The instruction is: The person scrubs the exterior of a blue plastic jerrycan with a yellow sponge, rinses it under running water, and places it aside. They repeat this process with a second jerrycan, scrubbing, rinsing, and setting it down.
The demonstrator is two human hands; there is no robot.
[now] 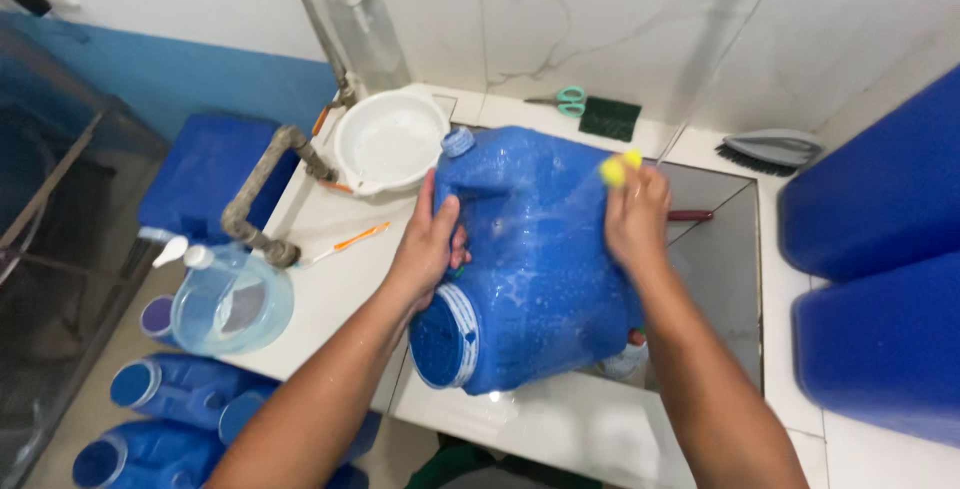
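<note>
Gripping the wet blue jug (535,259) lying on its side at frame centre over the sink, left hand (432,241) fingers wrapped on its edge, right hand (634,217) pressing a yellow sponge (620,168) on top, white basin (388,139) behind.

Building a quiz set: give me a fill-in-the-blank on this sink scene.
1. The left hand steadies a big ___ water jug.
2. The right hand rubs it with a ___ sponge.
3. The white basin sits beside the ___.
4. The scissors have ___ handles.
Missing: blue; yellow; jug; green
</note>
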